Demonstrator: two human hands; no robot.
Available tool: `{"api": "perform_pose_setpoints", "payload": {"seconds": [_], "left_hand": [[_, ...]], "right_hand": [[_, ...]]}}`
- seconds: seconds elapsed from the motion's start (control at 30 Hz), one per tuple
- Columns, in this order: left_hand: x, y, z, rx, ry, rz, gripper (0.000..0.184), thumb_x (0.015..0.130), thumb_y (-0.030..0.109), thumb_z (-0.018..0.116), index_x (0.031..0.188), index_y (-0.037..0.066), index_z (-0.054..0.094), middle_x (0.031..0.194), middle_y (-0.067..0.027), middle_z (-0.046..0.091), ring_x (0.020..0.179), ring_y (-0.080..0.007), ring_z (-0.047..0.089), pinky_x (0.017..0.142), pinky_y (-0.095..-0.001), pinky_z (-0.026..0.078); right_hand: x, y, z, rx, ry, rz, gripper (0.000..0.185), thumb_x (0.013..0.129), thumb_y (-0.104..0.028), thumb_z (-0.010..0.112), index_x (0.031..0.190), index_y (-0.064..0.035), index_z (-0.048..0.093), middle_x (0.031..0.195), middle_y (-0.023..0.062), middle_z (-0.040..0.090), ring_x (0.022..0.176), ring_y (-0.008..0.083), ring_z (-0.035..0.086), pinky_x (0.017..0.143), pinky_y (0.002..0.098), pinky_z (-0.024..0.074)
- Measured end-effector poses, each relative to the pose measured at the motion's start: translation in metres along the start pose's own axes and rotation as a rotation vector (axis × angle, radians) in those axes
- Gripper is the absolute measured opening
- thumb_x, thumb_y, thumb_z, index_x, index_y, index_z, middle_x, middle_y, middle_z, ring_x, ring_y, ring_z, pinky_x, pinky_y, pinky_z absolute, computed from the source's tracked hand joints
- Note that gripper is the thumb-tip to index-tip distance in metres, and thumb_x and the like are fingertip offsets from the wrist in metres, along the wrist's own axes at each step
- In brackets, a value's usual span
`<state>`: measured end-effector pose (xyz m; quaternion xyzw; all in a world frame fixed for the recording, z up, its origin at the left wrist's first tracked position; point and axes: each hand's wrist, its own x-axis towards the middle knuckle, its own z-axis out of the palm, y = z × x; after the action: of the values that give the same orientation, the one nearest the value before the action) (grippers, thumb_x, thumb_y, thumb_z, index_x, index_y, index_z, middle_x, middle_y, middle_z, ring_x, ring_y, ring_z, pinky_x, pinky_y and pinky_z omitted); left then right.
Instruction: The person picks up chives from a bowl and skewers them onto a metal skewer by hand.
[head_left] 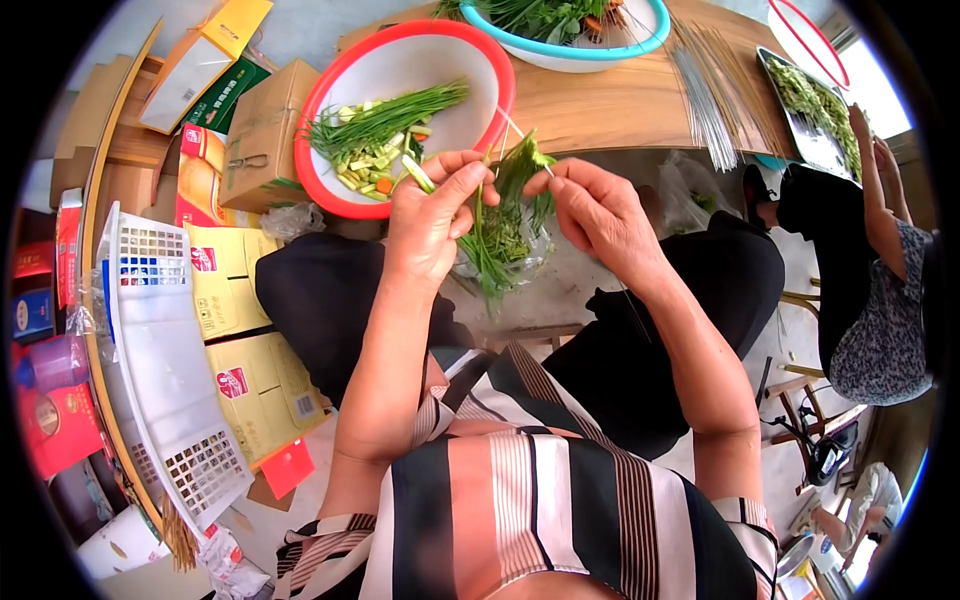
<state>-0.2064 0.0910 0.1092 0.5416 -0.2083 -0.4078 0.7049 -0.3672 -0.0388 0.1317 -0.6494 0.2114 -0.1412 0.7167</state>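
Observation:
My left hand [430, 215] is closed, thumb against fingers, around slender green stalks like chives; a short pale-green cut piece [417, 173] sticks out beside its index finger. My right hand [605, 215] pinches a thin skewer [515, 128], which slants up between the hands. Leafy greens [530, 160] hang at the skewer, next to my right fingertips. Below, between my knees, a clear plastic bag [535, 255] holds more greens. Just beyond my left hand stands a red-rimmed white basin [306, 150] with long chives [405, 112] and chopped pale-green pieces [365, 172] inside.
On the wooden table [580, 105] are a blue-rimmed basin [660, 35] of greens, loose skewers [705, 100] and a tray of greens [815, 110]. Cardboard boxes [265, 135] and a white plastic crate [160, 350] stand left. Another person [885, 300] sits at right, hands raised.

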Motion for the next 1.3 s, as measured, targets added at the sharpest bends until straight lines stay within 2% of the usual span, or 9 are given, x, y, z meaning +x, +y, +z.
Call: {"api": "perform_pose_setpoints", "payload": {"seconds": [0.1,0.2,0.7,1.13,1.3], "left_hand": [[0.004,0.008,-0.011,-0.110,0.005,-0.054,0.020,0.089,0.016,0.065,0.104,0.002,0.061,0.089,-0.0058,0.064,0.075,-0.0100,0.059,0.041,-0.0144,0.032],[0.003,0.012,-0.011,-0.167,0.032,-0.061,0.016,0.088,0.013,0.066,0.100,0.002,0.063,0.087,-0.0047,0.065,0.069,-0.0082,0.060,0.041,-0.0148,0.032],[0.003,0.011,-0.016,-0.192,0.021,-0.060,0.017,0.088,0.015,0.066,0.099,0.002,0.063,0.086,-0.0043,0.065,0.070,-0.0078,0.059,0.041,-0.0147,0.031],[0.002,0.013,-0.016,-0.159,0.019,-0.040,0.016,0.089,0.014,0.065,0.099,0.002,0.063,0.087,-0.0050,0.065,0.069,-0.0074,0.059,0.041,-0.0144,0.031],[0.003,0.018,-0.020,-0.005,0.011,-0.016,0.018,0.089,0.013,0.065,0.102,0.002,0.063,0.088,-0.0057,0.064,0.071,-0.0092,0.058,0.043,-0.0143,0.032]], "right_hand": [[-0.004,0.001,0.005,-0.086,-0.129,-0.013,0.023,0.098,-0.016,0.047,0.101,-0.0007,0.064,0.054,-0.0028,0.043,0.049,0.0044,0.039,0.047,0.0231,0.0334],[-0.005,0.002,0.009,-0.173,-0.157,-0.003,0.022,0.097,-0.015,0.048,0.100,-0.0012,0.064,0.053,-0.0013,0.042,0.049,0.0051,0.039,0.047,0.0244,0.0347],[-0.005,0.000,0.009,-0.220,-0.155,-0.003,0.021,0.095,-0.014,0.049,0.097,-0.0008,0.065,0.054,0.0007,0.042,0.050,0.0072,0.040,0.048,0.0261,0.0364],[-0.004,-0.001,0.008,-0.249,-0.160,-0.002,0.021,0.095,-0.014,0.049,0.097,-0.0007,0.065,0.054,0.0023,0.042,0.051,0.0085,0.040,0.050,0.0275,0.0374],[-0.004,-0.002,0.006,-0.270,-0.166,-0.007,0.021,0.095,-0.014,0.050,0.097,-0.0004,0.066,0.054,0.0027,0.042,0.052,0.0089,0.040,0.050,0.0278,0.0377]]}}
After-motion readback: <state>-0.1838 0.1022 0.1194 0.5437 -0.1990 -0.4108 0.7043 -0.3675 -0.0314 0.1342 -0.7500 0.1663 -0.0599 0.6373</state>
